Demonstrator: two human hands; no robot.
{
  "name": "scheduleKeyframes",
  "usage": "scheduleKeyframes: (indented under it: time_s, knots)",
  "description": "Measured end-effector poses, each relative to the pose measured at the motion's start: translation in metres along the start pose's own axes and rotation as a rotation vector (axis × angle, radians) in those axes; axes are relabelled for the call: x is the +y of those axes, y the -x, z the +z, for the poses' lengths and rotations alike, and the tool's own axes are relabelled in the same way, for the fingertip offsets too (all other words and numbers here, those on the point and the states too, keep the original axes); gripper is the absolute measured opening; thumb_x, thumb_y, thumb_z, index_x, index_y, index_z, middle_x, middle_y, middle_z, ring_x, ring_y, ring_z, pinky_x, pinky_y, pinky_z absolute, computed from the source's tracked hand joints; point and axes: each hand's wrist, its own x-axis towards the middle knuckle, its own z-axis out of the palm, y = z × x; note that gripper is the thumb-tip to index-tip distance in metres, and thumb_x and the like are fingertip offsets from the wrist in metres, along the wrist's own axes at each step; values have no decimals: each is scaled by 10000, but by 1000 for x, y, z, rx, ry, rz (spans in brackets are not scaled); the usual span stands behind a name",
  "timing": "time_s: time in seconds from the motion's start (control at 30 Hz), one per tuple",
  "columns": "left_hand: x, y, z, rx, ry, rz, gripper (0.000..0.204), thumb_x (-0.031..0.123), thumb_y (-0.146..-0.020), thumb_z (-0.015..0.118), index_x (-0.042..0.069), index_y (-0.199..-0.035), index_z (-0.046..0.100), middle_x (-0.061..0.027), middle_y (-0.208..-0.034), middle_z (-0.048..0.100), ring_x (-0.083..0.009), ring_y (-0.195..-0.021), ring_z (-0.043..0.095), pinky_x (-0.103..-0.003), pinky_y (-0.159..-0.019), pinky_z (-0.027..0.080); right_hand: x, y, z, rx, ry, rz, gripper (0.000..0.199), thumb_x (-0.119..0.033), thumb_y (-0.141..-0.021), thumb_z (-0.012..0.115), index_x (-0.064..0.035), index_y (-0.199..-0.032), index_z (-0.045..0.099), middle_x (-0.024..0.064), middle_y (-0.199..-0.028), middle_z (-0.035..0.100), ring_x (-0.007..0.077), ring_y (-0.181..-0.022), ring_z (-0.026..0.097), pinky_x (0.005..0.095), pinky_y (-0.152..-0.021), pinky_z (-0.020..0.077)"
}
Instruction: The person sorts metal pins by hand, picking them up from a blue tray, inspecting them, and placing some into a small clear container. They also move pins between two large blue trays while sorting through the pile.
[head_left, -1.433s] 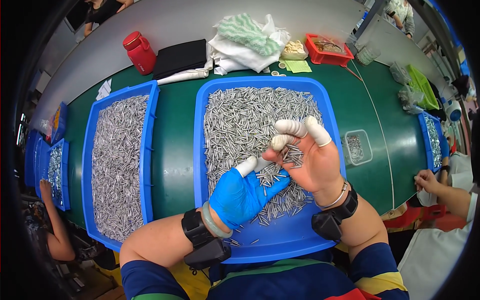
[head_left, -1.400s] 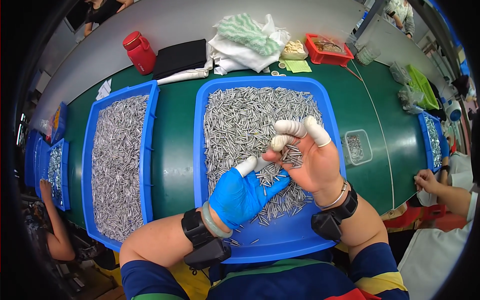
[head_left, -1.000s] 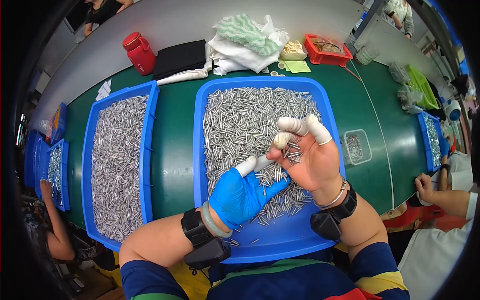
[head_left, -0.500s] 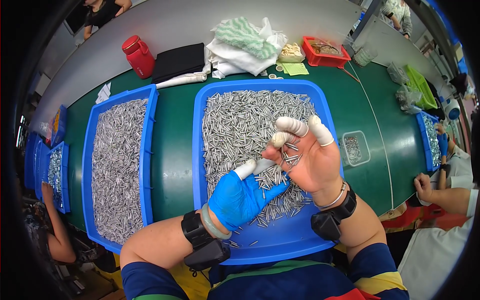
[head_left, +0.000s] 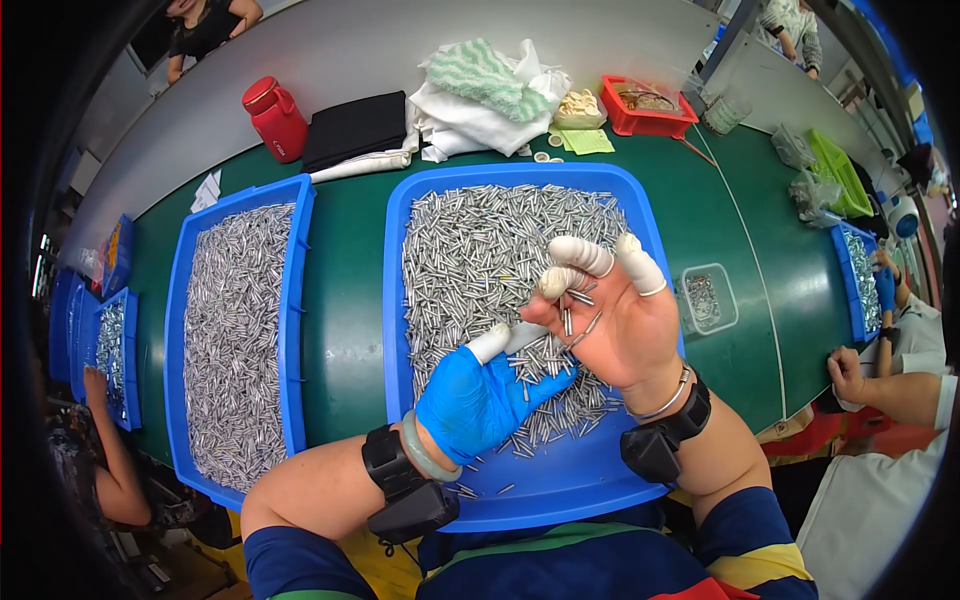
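A wide blue tray [head_left: 395, 280] in front of me holds a heap of small silver metal pins [head_left: 490, 235]. Low over its near part, my left hand [head_left: 465, 395], in a blue glove with pale finger cots, cups a pile of loose pins [head_left: 540, 362]. My right hand [head_left: 635, 325] is bare apart from white finger cots and is turned palm up just beside the left. A few pins lie in its curled fingers and on the palm; the fingertips partly hide them.
At left stands another blue tray [head_left: 180, 350] full of pins. A small clear box [head_left: 715, 330] with pins is to the right. Along the back are a red flask [head_left: 273, 120], black cloth [head_left: 350, 130], white cloths [head_left: 460, 120] and a red bin [head_left: 640, 120]. Co-workers sit on both sides.
Fewer pins show in my right palm than before, and those left have shifted. Both hands keep nearly the same place.
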Motion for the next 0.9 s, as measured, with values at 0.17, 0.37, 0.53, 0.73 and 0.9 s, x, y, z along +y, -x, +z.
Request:
scheduleKeyframes:
  time_s: [0.17,0.37,0.53,0.73,0.9]
  knots:
    - [0,-2,-2,5,27,-19,295,167,-915,373,3,-1148,448,-123,-1180,469,-241,-1149,423,-483,-977,356,5,0,0,-35,40,6,565,-445,-909,288,32,-1129,496,181,-929,589,346,-926,558,428,-864,413]
    - [-1,0,3,-40,-7,-1,283,176,-919,375,32,-1153,446,-104,-1208,441,-229,-1152,419,-472,-979,358,11,-2,-4,-191,120,2,593,-436,-919,242,59,-1150,473,196,-966,585,351,-964,541,434,-909,370]
    - [-1,0,3,-41,-44,11,282,189,-919,385,46,-1155,445,-96,-1221,428,-234,-1156,414,-462,-983,356,12,-1,-2,-206,121,10,606,-439,-920,234,69,-1152,468,196,-961,583,336,-978,532,428,-913,365]
    - [-1,2,1,-100,-77,27,283,195,-917,384,57,-1155,451,-85,-1209,440,-236,-1154,416,-454,-980,357,12,3,8,-263,452,6,648,-475,-911,225,76,-1155,464,193,-997,566,286,-991,519,401,-915,358]
    - [-1,0,-5,-129,-52,10,275,210,-918,377,64,-1136,457,-80,-1213,437,-235,-1147,421,-456,-978,359,15,7,12,-239,646,-16,697,-521,-893,228,80,-1157,461,190,-1020,557,265,-997,515,385,-914,357]
